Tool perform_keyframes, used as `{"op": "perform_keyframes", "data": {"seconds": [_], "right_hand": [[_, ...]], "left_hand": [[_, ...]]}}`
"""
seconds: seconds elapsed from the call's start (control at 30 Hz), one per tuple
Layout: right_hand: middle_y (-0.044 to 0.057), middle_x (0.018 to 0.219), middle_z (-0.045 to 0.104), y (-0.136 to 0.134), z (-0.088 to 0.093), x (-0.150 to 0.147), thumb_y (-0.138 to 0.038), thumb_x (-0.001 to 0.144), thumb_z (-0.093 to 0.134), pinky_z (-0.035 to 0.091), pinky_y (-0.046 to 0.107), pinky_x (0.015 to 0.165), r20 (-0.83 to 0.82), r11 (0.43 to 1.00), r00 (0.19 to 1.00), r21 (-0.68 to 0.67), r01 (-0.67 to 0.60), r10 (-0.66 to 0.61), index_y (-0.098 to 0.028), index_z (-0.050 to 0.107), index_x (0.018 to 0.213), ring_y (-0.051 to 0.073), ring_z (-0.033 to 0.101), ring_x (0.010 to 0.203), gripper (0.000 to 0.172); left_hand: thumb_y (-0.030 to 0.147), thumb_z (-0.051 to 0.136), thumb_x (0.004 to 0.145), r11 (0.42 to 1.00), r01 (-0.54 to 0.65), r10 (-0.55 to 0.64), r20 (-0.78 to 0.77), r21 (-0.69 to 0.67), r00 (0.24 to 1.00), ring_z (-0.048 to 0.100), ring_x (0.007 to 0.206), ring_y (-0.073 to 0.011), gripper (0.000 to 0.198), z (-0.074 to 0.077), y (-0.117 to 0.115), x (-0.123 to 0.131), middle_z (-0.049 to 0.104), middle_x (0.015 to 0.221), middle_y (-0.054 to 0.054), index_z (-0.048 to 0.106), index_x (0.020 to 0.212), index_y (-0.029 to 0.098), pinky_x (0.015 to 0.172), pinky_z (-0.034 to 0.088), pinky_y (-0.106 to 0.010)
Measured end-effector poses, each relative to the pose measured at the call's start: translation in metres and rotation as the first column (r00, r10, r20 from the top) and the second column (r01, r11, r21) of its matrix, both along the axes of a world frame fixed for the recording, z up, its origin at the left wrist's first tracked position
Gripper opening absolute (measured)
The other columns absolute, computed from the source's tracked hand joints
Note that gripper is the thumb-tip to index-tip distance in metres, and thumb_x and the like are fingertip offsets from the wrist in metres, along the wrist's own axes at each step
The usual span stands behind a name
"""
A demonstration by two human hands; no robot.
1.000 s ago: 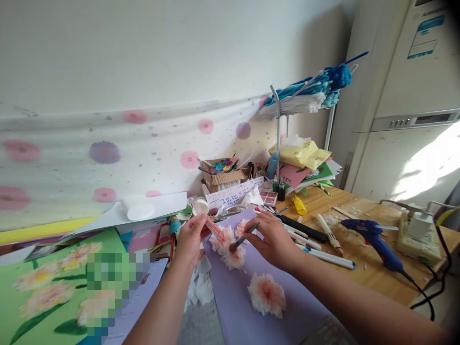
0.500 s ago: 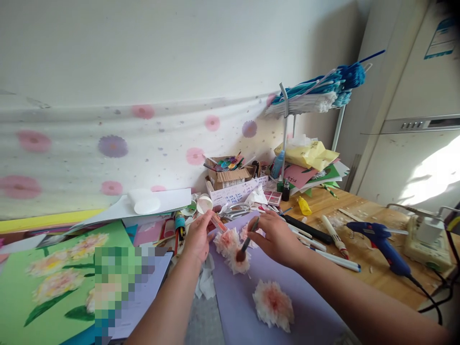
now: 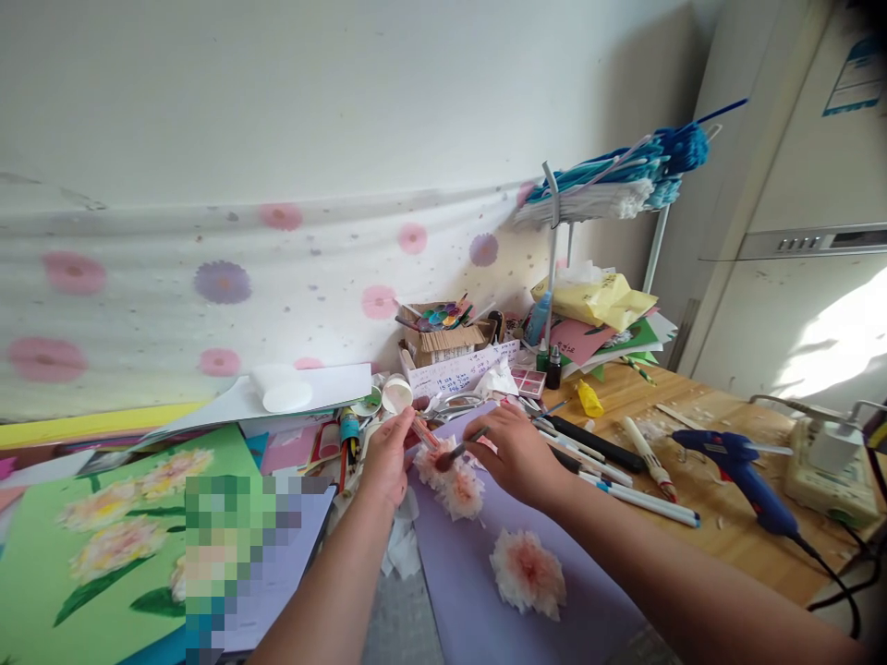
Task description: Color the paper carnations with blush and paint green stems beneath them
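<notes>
Between the fingers of my right hand point(image 3: 521, 454) is a makeup brush point(image 3: 452, 455), its dark bristles over the pink-tinted paper flowers. My left hand point(image 3: 386, 454) grips a small flat case point(image 3: 424, 431) with a pinkish-orange face, tilted above the same flowers. A white paper flower point(image 3: 463, 494) with a pink centre lies just below the brush, beside another largely covered by the brush and case. Nearer to me, a separate larger flower point(image 3: 528, 574) rests on the purple sheet point(image 3: 471, 591).
Left lies a green sheet point(image 3: 42, 554) bearing similar flowers. A blue glue gun point(image 3: 735, 466) and a power strip point(image 3: 824, 480) are on the right. Pens point(image 3: 641, 499) lie near my right arm. Behind stand a cardboard box point(image 3: 443, 346) and a rack of pipe cleaners point(image 3: 610, 189).
The brush has moved up and left, from the nearer flower of the cluster to the one beside the case. My left hand stays nearly in place, still holding the case.
</notes>
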State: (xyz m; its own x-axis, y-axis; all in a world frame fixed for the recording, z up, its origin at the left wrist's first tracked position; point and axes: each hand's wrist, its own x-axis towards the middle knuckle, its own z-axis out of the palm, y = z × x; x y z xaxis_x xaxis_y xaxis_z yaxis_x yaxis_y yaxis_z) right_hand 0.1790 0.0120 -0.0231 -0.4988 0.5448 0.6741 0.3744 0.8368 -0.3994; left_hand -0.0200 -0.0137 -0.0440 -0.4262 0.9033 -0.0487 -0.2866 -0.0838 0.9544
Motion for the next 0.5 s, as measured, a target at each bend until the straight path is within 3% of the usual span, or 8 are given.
{"op": "perform_keyframes", "data": {"seconds": [0.17,0.27,0.4,0.5], "right_hand": [[0.004,0.080,0.075,0.004,0.001,0.007,-0.018,0.084,0.065,0.048,0.037,0.080,-0.046,0.999,0.999,-0.031,-0.010,0.008,-0.023,0.068,0.082,0.022,0.067,0.078,0.006],[0.005,0.078,0.074,0.011,0.004,0.022,-0.020,0.084,0.064,0.048,0.041,0.083,-0.116,0.995,0.990,-0.069,0.067,-0.075,-0.022,0.066,0.079,0.024,0.068,0.079,0.006],[0.006,0.079,0.073,0.020,0.009,0.049,-0.028,0.090,0.055,0.052,0.037,0.071,-0.244,0.969,0.946,-0.174,0.175,-0.214,-0.021,0.063,0.087,0.024,0.070,0.078,0.011],[0.004,0.077,0.073,0.020,0.008,0.060,-0.028,0.090,0.056,0.053,0.032,0.067,-0.264,0.962,0.940,-0.220,0.159,-0.216,-0.021,0.063,0.086,0.021,0.070,0.072,0.011]], "left_hand": [[0.032,0.064,0.097,1.000,0.011,-0.011,-0.068,0.008,0.998,0.068,0.101,-0.0253,0.031,-0.002,0.002,-0.003,0.065,0.124,-0.009,0.061,0.124,0.017,0.084,0.059,-0.045],[0.031,0.065,0.097,0.999,0.038,-0.033,-0.144,0.033,0.989,0.068,0.104,-0.0262,0.031,-0.002,0.001,-0.001,0.065,0.126,-0.009,0.061,0.124,0.017,0.086,0.058,-0.046],[0.030,0.066,0.096,0.987,0.156,-0.141,-0.254,0.043,0.957,0.067,0.106,-0.0267,0.030,-0.001,-0.002,0.015,0.064,0.127,-0.009,0.062,0.123,0.018,0.088,0.057,-0.047],[0.029,0.066,0.096,0.962,0.272,-0.248,-0.312,0.035,0.917,0.067,0.106,-0.0267,0.030,-0.004,-0.001,0.027,0.065,0.126,-0.009,0.062,0.123,0.017,0.088,0.057,-0.047]]}}
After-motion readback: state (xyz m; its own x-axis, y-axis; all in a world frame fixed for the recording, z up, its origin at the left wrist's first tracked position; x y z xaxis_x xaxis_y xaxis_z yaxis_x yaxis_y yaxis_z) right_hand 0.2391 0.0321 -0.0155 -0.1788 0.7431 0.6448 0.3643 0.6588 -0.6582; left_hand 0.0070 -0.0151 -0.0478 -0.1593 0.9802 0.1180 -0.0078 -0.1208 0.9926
